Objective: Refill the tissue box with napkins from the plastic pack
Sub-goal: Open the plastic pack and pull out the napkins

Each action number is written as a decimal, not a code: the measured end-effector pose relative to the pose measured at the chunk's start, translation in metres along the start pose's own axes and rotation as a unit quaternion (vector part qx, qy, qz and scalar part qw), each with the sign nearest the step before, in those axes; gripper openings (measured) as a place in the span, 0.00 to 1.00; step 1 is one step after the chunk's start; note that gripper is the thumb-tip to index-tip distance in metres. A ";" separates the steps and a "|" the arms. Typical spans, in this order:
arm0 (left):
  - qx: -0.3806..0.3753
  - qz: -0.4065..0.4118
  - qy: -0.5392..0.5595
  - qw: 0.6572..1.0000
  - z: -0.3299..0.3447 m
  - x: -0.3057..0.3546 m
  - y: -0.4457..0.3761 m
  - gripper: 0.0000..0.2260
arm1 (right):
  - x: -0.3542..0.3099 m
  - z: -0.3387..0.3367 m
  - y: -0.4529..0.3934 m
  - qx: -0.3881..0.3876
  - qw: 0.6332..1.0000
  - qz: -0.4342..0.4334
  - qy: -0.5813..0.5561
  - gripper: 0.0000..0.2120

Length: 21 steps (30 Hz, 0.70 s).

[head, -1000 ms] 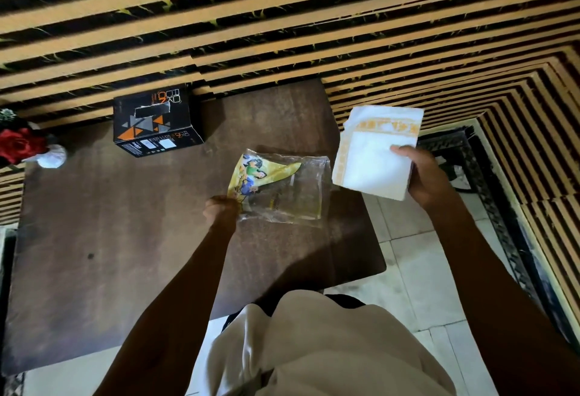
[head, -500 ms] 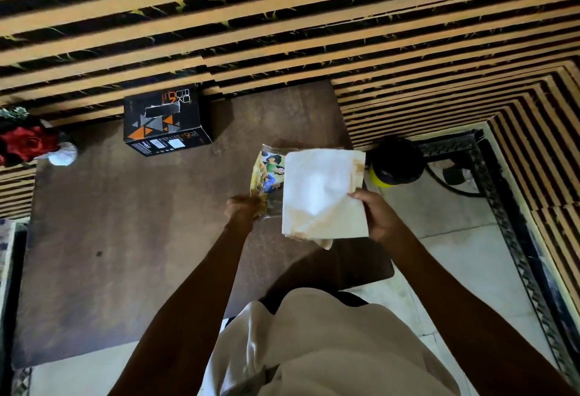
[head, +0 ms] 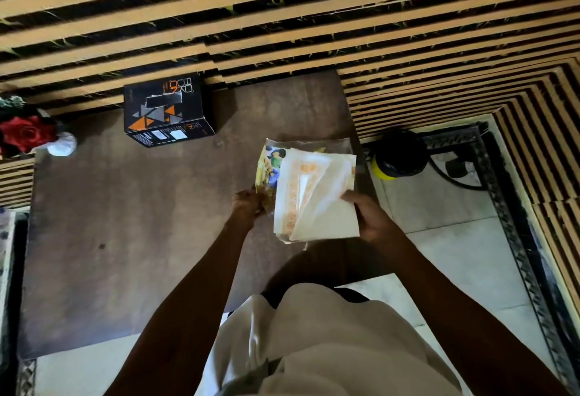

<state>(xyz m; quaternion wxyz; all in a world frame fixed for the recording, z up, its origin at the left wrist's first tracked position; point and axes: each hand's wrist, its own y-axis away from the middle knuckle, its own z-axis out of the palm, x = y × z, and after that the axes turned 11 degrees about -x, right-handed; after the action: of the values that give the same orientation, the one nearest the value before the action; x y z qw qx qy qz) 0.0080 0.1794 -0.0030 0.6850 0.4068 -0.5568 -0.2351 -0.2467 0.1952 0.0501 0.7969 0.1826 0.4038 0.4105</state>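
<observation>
Over the table's [head: 131,238] right edge, your right hand [head: 373,219] pinches the napkins [head: 317,201] while your left hand [head: 248,204] grips the plastic pack [head: 271,166]. Up and left, well apart, sits the tissue box [head: 166,109], nearer your left hand.

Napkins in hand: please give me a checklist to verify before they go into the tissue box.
1. Right hand grips the napkins: ok.
2. Left hand holds the plastic pack: ok.
3. Napkins free of the pack: cannot tell, they overlap it.
4. Stack is tidy: not ok, one sheet is folded up.
5. Tissue box slot faces up and is open: ok.
6. Table path from napkins to box is free: ok.
</observation>
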 end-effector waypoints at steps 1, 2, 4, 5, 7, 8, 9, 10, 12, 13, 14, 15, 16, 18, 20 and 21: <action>0.002 0.004 0.011 1.000 -0.001 0.000 -0.001 0.04 | -0.001 0.001 0.001 0.032 0.999 0.016 0.024 0.30; -0.002 0.008 0.016 1.000 -0.002 0.001 0.000 0.03 | 0.002 -0.010 -0.001 0.059 0.997 0.029 0.050 0.27; -0.013 0.014 0.015 1.000 -0.004 0.000 0.001 0.05 | 0.008 -0.027 0.004 0.106 0.989 0.032 0.098 0.23; -0.019 0.014 0.012 1.000 -0.005 -0.001 -0.001 0.06 | 0.011 -0.036 0.005 0.125 0.986 0.023 0.103 0.22; -0.022 0.015 0.007 1.000 -0.004 -0.002 -0.001 0.07 | 0.011 -0.049 0.009 0.147 0.982 0.013 0.113 0.22; -0.020 0.017 0.012 1.000 -0.003 -0.001 0.001 0.08 | 0.010 -0.053 0.010 0.144 0.983 0.014 0.117 0.23; -0.020 0.017 0.011 1.000 -0.002 -0.001 0.000 0.08 | 0.008 -0.054 0.012 0.142 0.982 0.018 0.125 0.22; -0.017 0.015 0.010 1.000 -0.001 -0.001 0.001 0.08 | 0.006 -0.053 0.014 0.133 0.981 0.022 0.138 0.19; -0.015 0.011 0.007 1.000 0.001 -0.002 0.004 0.08 | 0.006 -0.054 0.015 0.102 0.981 0.036 0.162 0.16; -0.012 0.010 0.003 1.000 0.001 -0.003 0.003 0.08 | 0.005 -0.052 0.015 0.092 0.979 0.042 0.177 0.17; -0.010 0.009 -0.002 1.000 0.002 -0.004 0.003 0.08 | 0.004 -0.049 0.015 0.085 0.978 0.045 0.186 0.20; -0.010 0.009 -0.008 1.000 0.002 -0.005 0.002 0.06 | 0.003 -0.047 0.013 0.079 0.977 0.049 0.190 0.23; -0.011 0.010 -0.014 1.000 0.002 -0.005 0.002 0.03 | 0.001 -0.042 0.012 0.070 0.979 0.051 0.184 0.25; -0.014 0.010 -0.034 0.999 0.001 -0.008 0.001 0.04 | -0.003 -0.028 0.011 0.038 0.988 0.047 0.144 0.26; -0.021 0.015 -0.047 0.999 0.000 -0.011 0.001 0.02 | -0.004 -0.013 0.008 -0.008 0.995 0.044 0.091 0.23; -0.019 0.018 -0.056 0.998 -0.002 -0.011 0.001 0.02 | -0.004 -0.006 0.006 -0.033 0.997 0.042 0.061 0.24</action>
<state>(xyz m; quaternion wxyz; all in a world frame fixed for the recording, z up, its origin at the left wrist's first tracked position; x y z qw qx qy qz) 0.0064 0.1890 -0.0080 0.6643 0.3703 -0.5969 -0.2556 -0.2561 0.1956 0.0525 0.7581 0.1479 0.4303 0.4671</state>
